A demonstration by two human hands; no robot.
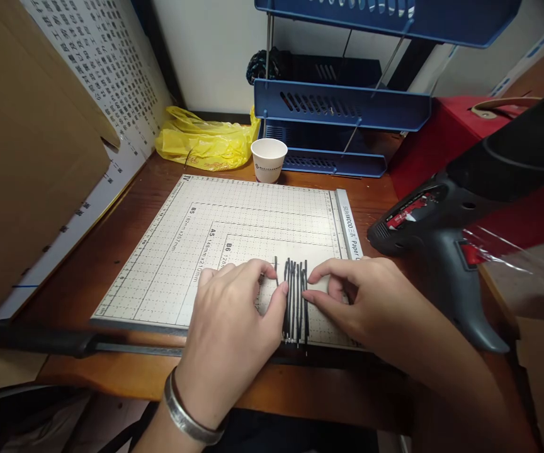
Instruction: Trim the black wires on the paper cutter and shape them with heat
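Several thin black strips [294, 302] lie side by side, lengthwise away from me, on the white gridded board of a paper cutter [168, 251]. One more black strip [276, 260] lies a little apart at their left. My left hand [238, 314], with a silver bracelet at the wrist, rests at the left side; its thumb touches the leftmost strips of the row and its index fingertip is by the separate strip. At the right edge of the row is my right hand [361, 296], its thumb and index finger slightly apart, fingertips against or beside the outermost strip.
A white paper cup [269, 160] and a yellow plastic bag [206, 141] stand behind the board, near a blue tiered rack [338, 104]. On the right are a grey-black heat gun [456, 226] and a red box [465, 119]. The cutter's black handle [36, 338] lies front left.
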